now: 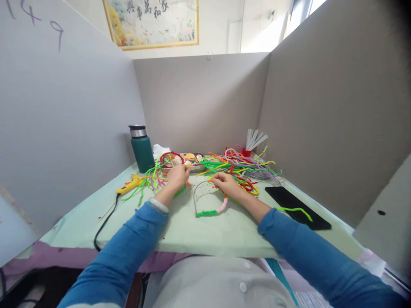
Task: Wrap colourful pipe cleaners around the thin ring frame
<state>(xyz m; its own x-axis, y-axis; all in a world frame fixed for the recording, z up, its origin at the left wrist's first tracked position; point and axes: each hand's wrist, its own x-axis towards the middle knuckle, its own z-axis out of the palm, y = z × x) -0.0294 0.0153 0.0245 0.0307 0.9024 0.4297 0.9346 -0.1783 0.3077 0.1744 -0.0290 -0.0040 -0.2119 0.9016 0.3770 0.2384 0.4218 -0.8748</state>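
Observation:
A thin hoop [207,213] lies on the pale green cloth, its near side wrapped in green and its right side in pink and orange; the left part is bare grey. My right hand [225,185] is closed at the hoop's upper right end, fingertips pinched beside a bit of orange; what they grip is too small to name. My left hand [177,176] is closed near the pipe cleaners left of the hoop, in front of the metal tray [195,170]; its fingertips' contents cannot be made out.
A yellow glue gun [128,187] with a black cord and a green bottle [141,152] stand left. Many coloured pipe cleaners [244,167] are piled back right, near a red cup [246,152] of white sticks. A black mat [297,207] lies right. Grey partitions enclose the table.

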